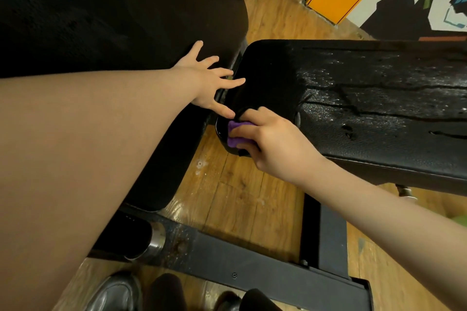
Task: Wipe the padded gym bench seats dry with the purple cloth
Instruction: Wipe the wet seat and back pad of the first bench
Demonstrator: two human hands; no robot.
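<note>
The right hand (273,141) has its fingers curled around the bunched purple cloth (237,135), pressing it onto the near corner at the end of the wet padded bench seat (366,98). The left hand (212,81) is spread wide with straight fingers, holding nothing, its fingertips touching the same end edge across the gap from the neighbouring dark pad (113,20).

Readable text: none | wall mural (417,0) at the floor's far right corner: abstract painted shapes, no letters | steel frame bar (252,272) near the floor's front edge: one small mark, illegible
</note>
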